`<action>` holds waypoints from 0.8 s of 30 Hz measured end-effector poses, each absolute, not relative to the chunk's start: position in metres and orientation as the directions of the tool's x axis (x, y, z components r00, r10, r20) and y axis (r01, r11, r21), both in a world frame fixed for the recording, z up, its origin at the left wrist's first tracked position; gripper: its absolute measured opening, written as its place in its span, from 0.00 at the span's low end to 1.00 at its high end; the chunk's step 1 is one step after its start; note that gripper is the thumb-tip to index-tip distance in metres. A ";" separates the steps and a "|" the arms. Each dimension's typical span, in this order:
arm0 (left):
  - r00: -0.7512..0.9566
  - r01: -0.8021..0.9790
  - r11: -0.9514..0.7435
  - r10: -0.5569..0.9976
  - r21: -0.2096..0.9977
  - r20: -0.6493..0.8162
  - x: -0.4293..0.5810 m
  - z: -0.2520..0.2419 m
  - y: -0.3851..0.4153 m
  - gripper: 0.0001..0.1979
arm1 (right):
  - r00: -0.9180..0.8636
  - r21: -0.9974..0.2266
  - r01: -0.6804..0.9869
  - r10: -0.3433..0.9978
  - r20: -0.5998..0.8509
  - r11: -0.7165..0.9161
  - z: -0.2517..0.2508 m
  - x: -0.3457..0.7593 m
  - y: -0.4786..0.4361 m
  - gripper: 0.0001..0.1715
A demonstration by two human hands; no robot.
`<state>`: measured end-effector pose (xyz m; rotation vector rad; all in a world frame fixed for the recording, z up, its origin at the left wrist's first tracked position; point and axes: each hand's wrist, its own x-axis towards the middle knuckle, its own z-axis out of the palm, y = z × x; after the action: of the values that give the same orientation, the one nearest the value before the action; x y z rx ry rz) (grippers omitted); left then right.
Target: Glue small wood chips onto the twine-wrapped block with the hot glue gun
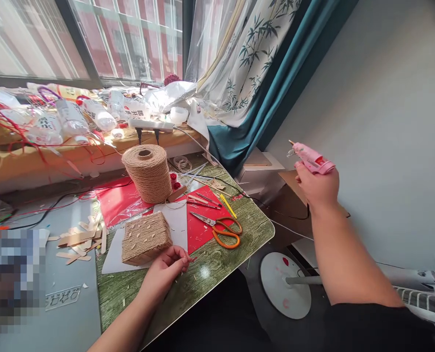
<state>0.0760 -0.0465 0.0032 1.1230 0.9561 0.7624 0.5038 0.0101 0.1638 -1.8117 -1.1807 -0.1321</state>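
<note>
My right hand (318, 188) grips a pink glue gun (314, 159), raised off the table's right side with its nozzle pointing up and left. On the table, my left hand (169, 264) rests by the front right corner of a twine-wrapped box (146, 239) dotted with small pale pieces. Its thumb and fingers are pinched together; whatever may be between them is too small to make out. Beneath the box lies white paper (110, 256). Orange-handled scissors (226, 232) lie half spread to the right of the box, on red paper (200, 237).
Behind the box stands a large twine spool (147, 173). Wooden craft sticks (81, 239) are heaped at left, near a clear stencil ruler (63, 297). A yellow cutter (228, 206) lies beyond the scissors. Plastic bottles (70, 117) and a power strip (151, 125) line the sill. A fan base (285, 286) stands on the floor.
</note>
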 end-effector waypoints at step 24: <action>0.336 -0.053 0.230 0.920 0.972 -0.200 0.076 0.004 -0.054 0.17 | 0.032 -0.949 -0.175 0.962 -0.270 -0.261 0.018 0.307 -0.057 0.22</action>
<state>0.0763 -0.0535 0.0043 1.1238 0.9957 0.8498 0.3066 -0.0574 0.0181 -1.2967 -0.9008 1.4359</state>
